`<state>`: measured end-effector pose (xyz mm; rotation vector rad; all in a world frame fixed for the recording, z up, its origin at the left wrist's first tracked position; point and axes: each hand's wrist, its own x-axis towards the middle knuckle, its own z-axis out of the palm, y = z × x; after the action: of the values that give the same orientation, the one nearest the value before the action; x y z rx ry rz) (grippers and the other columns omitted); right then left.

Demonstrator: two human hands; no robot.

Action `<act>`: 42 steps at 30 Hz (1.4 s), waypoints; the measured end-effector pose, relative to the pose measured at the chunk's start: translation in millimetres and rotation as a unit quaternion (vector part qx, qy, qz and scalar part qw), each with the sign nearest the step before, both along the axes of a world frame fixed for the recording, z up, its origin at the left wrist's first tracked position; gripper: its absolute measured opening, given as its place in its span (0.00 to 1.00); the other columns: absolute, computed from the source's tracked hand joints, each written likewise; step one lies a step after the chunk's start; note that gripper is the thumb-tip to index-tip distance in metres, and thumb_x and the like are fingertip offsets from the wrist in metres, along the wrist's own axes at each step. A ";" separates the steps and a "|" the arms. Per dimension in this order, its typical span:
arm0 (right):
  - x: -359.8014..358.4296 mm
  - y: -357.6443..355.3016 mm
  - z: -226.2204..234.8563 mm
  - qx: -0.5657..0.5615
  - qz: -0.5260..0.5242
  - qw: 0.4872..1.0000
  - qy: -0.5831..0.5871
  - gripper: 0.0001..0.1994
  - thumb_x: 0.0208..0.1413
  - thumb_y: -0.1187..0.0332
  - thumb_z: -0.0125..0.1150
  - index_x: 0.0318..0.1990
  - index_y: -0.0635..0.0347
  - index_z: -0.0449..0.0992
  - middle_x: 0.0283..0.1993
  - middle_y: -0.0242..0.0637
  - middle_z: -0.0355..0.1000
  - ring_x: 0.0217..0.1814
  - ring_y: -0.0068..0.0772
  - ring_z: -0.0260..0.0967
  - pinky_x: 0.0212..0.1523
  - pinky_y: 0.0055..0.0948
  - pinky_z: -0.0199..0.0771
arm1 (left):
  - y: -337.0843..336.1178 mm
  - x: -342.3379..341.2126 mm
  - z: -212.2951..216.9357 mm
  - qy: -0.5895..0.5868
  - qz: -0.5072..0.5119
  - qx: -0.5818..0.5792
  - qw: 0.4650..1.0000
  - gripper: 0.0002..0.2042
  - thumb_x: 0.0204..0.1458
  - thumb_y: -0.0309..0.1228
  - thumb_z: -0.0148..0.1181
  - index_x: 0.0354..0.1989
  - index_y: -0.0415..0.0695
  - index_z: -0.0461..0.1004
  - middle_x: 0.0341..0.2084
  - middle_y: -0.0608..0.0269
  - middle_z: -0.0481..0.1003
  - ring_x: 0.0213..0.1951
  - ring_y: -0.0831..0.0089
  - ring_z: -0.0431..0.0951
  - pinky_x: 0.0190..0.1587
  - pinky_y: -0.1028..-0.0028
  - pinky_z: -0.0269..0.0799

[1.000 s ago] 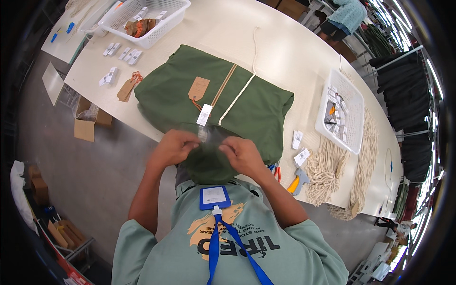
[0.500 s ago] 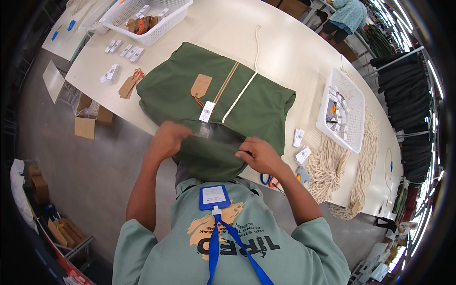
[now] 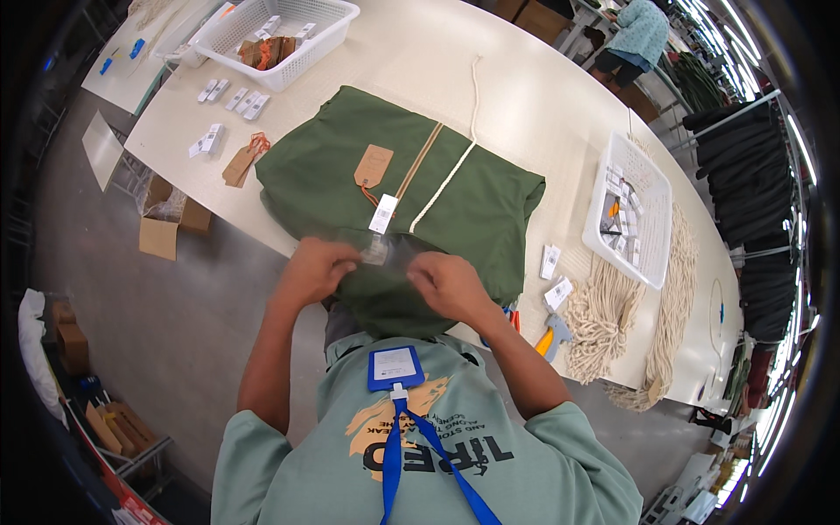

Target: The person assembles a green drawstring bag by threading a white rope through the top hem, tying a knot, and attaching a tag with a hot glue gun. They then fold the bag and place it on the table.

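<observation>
A folded green cloth item (image 3: 328, 166) lies on the table's near edge and hangs toward me, with a tan stripe and a white cord (image 3: 444, 184) across it. A brown card tag (image 3: 374, 166) and a white paper tag (image 3: 382, 213) rest on top. Below them, a pale label (image 3: 376, 252) shows at a dark opening. My left hand (image 3: 317, 269) is closed at the opening's left edge, fingers pinched on the cloth. My right hand (image 3: 448, 284) has curled fingers at the opening's right side, also on the cloth. Motion blurs the fabric between them.
White baskets with tags stand at the back left (image 3: 273, 63) and right (image 3: 643, 254). Brown tags (image 3: 241, 162) and small white tags (image 3: 207, 140) lie left. A bundle of cord (image 3: 604, 311) and a yellow-and-grey tool (image 3: 553, 337) sit right. A person (image 3: 632, 39) stands far off.
My right hand has moved left along the opening, closer to my left hand. My left hand has shifted slightly right and down. More of the tool at the right shows.
</observation>
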<state>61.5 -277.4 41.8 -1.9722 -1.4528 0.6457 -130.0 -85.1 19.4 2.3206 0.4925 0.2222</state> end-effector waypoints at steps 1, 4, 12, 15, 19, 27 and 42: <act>2.6 -2.3 0.0 -0.002 -0.009 1.000 0.003 0.06 0.61 0.65 0.60 0.38 0.57 0.79 0.36 0.41 0.76 0.39 0.52 0.75 0.40 0.47 0.74 | 3.3 -2.1 -2.3 0.005 0.001 -0.031 0.999 0.07 0.52 0.19 0.63 0.38 0.43 0.83 0.30 0.58 0.82 0.35 0.57 0.79 0.44 0.64 0.73; 4.8 -5.1 -4.2 0.021 -0.028 0.999 0.000 0.05 0.60 0.67 0.60 0.36 0.57 0.77 0.35 0.41 0.75 0.38 0.52 0.74 0.39 0.47 0.74 | 10.4 -2.2 -15.0 -0.004 -0.003 -0.083 0.997 0.06 0.51 0.18 0.63 0.37 0.39 0.82 0.29 0.56 0.82 0.32 0.55 0.80 0.38 0.65 0.75; -15.8 7.5 -19.3 0.104 -0.078 0.991 -0.039 0.05 0.60 0.68 0.62 0.35 0.59 0.75 0.33 0.43 0.73 0.36 0.53 0.73 0.37 0.47 0.73 | -4.1 20.1 -25.0 -0.085 -0.050 -0.084 0.992 0.06 0.50 0.17 0.63 0.35 0.39 0.81 0.28 0.54 0.82 0.31 0.55 0.81 0.36 0.64 0.75; -17.6 10.9 -17.3 0.076 -0.080 0.994 -0.021 0.06 0.58 0.68 0.64 0.36 0.61 0.77 0.35 0.45 0.75 0.38 0.55 0.74 0.38 0.47 0.74 | -6.3 22.0 -20.1 -0.100 -0.031 -0.036 0.994 0.08 0.50 0.17 0.62 0.37 0.41 0.82 0.28 0.55 0.81 0.32 0.56 0.81 0.42 0.64 0.73; -6.7 2.2 -10.4 -0.020 -0.055 0.998 -0.031 0.08 0.60 0.63 0.63 0.37 0.59 0.80 0.36 0.44 0.76 0.38 0.54 0.74 0.38 0.48 0.73 | -0.7 17.3 -21.3 -0.065 -0.025 -0.038 0.997 0.11 0.49 0.16 0.61 0.38 0.45 0.82 0.29 0.58 0.81 0.34 0.58 0.79 0.49 0.64 0.70; 21.3 -26.3 1.1 -0.050 0.015 0.997 -0.064 0.13 0.61 0.57 0.62 0.33 0.56 0.79 0.33 0.39 0.76 0.39 0.49 0.75 0.41 0.46 0.75 | 12.0 0.7 -53.7 -0.118 0.024 0.077 0.990 0.11 0.47 0.14 0.59 0.36 0.43 0.80 0.27 0.59 0.79 0.36 0.57 0.78 0.47 0.63 0.71; -6.5 10.8 21.3 0.163 0.032 0.982 -0.086 0.17 0.63 0.56 0.62 0.25 0.55 0.73 0.23 0.36 0.72 0.27 0.46 0.71 0.34 0.42 0.70 | -18.5 18.1 47.7 -0.068 -0.120 -0.009 0.990 0.06 0.52 0.25 0.65 0.38 0.41 0.83 0.36 0.55 0.81 0.42 0.55 0.79 0.54 0.61 0.72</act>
<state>55.0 -266.6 63.2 -1.7630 -1.6154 0.2456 -112.0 -103.6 67.1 2.3028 0.1452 0.2571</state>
